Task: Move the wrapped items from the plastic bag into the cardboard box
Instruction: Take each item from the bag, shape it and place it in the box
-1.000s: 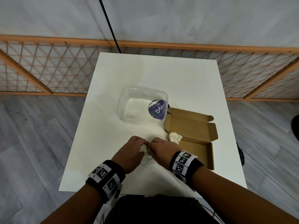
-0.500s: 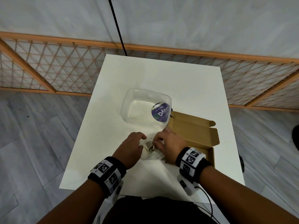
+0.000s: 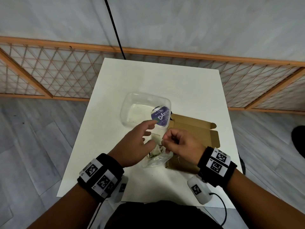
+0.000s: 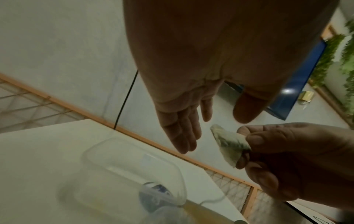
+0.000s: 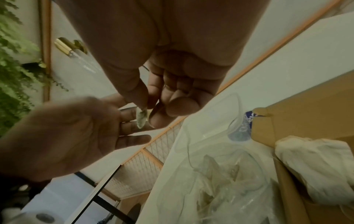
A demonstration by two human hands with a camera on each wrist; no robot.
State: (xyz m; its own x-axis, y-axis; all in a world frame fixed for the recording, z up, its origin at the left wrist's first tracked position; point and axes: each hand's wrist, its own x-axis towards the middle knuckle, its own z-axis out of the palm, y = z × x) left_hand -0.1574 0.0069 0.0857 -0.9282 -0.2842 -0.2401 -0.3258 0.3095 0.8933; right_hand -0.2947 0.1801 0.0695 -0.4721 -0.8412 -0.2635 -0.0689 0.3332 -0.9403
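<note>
Fingers (image 4: 254, 139) of the right hand (image 3: 183, 146) are curled, with thumb and forefinger pinching a small wrapped item (image 4: 229, 145), pale with a greenish tint, held up above the desk (image 3: 165, 80). Just beside it, the left hand (image 3: 132, 146) is spread, its fingers (image 4: 182, 136) straight and apart and holding nothing; its palm faces the pinched piece without touching it. Below both hands a clear plastic bag (image 3: 156, 160) lies crumpled on the desk, and the right wrist view shows more pale wrapped pieces (image 5: 216, 171) inside it. The bag's edge touches the near left corner of the open cardboard box (image 3: 194, 129), which sits to the right with its lid flap folded back. A larger bundle in white wrapping (image 5: 314, 166) rests in the box near that corner, seen only from the right wrist. Behind the hands stands a clear plastic tub (image 3: 137, 106) with a round purple label (image 3: 160, 117) on its right side, just touching the box's far corner. Both wrists wear black bands (image 3: 100, 176) with square printed markers. A wooden lattice fence (image 3: 49, 71) runs behind the desk, and a black cable (image 3: 113, 27) hangs down the wall.
</note>
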